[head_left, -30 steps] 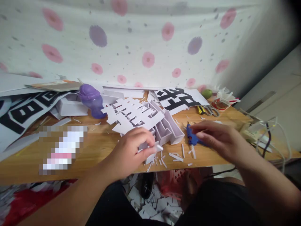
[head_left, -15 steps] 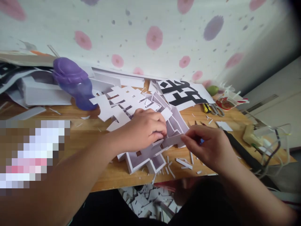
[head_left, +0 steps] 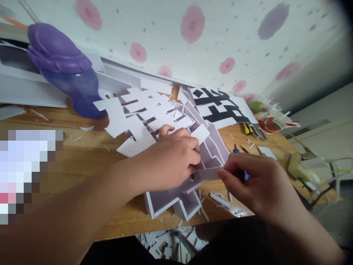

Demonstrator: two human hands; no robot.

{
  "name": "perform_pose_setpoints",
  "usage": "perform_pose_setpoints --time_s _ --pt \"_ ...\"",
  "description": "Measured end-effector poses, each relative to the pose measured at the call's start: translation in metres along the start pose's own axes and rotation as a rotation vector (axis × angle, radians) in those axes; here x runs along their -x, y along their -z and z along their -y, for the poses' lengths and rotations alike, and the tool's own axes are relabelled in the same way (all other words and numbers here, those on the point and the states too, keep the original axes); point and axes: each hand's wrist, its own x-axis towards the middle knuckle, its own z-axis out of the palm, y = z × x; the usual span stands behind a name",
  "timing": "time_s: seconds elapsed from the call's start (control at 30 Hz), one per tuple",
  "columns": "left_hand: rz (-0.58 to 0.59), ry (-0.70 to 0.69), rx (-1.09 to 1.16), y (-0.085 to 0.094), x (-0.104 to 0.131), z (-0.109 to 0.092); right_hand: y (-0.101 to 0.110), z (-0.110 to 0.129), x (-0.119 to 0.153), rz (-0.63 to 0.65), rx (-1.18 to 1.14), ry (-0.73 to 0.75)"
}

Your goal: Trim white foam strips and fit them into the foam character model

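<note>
A hollow white foam-board structure (head_left: 162, 200), with upright walls around its channels, lies on the wooden table. My left hand (head_left: 179, 156) rests over its middle with curled fingers gripping it; the fingertips are partly hidden. A narrow white foam-board strip (head_left: 210, 173) stands along the wall just right of those fingers. My right hand (head_left: 253, 180) pinches the strip's right end between thumb and forefinger. Behind my left hand, a flat cut-out white board (head_left: 138, 129) with slots lies partly on the structure. Something blue (head_left: 246, 175) shows behind my right fingers, mostly hidden.
A purple-lidded blue bottle (head_left: 63, 70) stands at the left. A sheet with black characters (head_left: 220, 106) lies at the back, near a yellow cutter (head_left: 247, 128) and scissors (head_left: 259, 131). White offcuts (head_left: 219, 200) litter the front; more scraps (head_left: 165, 243) lie below the table edge.
The view has shifted closer and tilted, so the bottle appears larger and higher. Both hands keep nearly the same grip at the structure and strip.
</note>
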Motion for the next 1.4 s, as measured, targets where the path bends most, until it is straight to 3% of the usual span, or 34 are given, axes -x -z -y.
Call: perform_pose_setpoints --time_s 0.33,0.8,1.1,1.27,1.4 --pt "-0.041 -0.022 0.008 -0.005 0.001 0.005 -0.009 0.003 -0.007 0.142 0.012 -0.055" --pt "-0.015 -0.003 0.044 -0.005 0.001 0.007 -0.021 0.008 -0.007 0.108 0.063 -0.040" --pt "0.029 0.015 0.064 -0.004 0.000 0.007 0.006 0.003 -0.010 0.059 -0.143 -0.135" --pt "0.048 0.055 0.135 0.006 0.001 0.003 0.014 -0.011 -0.006 0.098 -0.469 -0.228" --pt "0.056 -0.017 0.272 0.014 0.003 -0.002 0.011 -0.019 -0.003 0.131 -0.727 -0.274"
